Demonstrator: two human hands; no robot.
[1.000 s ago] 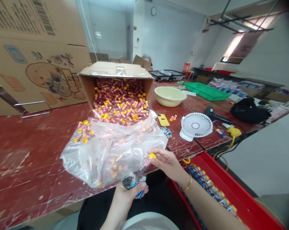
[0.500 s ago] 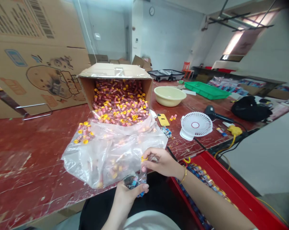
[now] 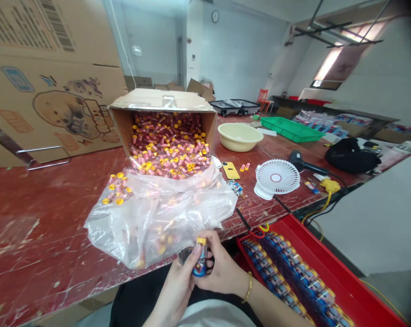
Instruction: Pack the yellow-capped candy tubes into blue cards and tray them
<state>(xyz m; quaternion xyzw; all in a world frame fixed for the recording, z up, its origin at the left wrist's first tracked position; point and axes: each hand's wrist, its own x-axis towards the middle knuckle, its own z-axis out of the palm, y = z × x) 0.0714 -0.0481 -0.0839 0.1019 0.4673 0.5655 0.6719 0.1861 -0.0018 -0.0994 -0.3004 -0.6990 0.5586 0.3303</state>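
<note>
Both hands meet low in the middle, just in front of the table edge. A small tube with a yellow cap and a blue wrapper (image 3: 200,262) stands upright between them. My left hand (image 3: 180,277) is closed on it, thumb across its front, with dark clear film beside the fingers. My right hand (image 3: 222,268), a gold bracelet at its wrist, is wrapped round the tube's right side. Behind them a clear plastic sheet (image 3: 133,227) spreads from an open carton (image 3: 164,101) full of small pink tubes with yellow caps (image 3: 178,154).
A red tray (image 3: 344,263) with rows of blue-wrapped tubes stands at the lower right. On the red table (image 3: 55,218) are a white fan (image 3: 276,177), a yellow phone (image 3: 230,170), a cream basin (image 3: 240,137) and a green tray (image 3: 292,129). A large carton (image 3: 55,81) stands left.
My right hand has come down from above the tube to its side, beside my left hand. The tube now sits inside the blue wrapper. More of the red tray's rows shows.
</note>
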